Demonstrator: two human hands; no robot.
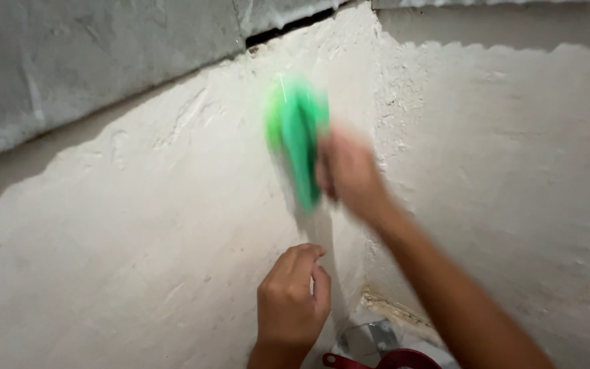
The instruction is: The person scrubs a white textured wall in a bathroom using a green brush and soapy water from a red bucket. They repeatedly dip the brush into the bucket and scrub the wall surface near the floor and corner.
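The biggest thing here is the wall (138, 225). It is rough and white, with bumps and scrape marks all over. It meets another white wall (513, 178) in a corner, and the top of the white stops in a wavy edge with grey wall (69, 61) above it. A dark crack runs along up there.

The right hand (347, 172) is up near the corner. It is closed around a green tool (298, 140), flat like a float or pad, and the tool looks pressed on the wall just left of the corner. Both are blurry, so I think the hand is rubbing or smoothing the white stuff right now. To go on well, the tool should stay flat and push evenly, and take care at the corner line.

The left hand (291, 301) is lower down, fingers curled in loosely, close to the wall. I cannot tell if it holds anything.

At the bottom there is a dark red bucket rim (404, 359) and a small shiny metal thing (370, 336) beside it.
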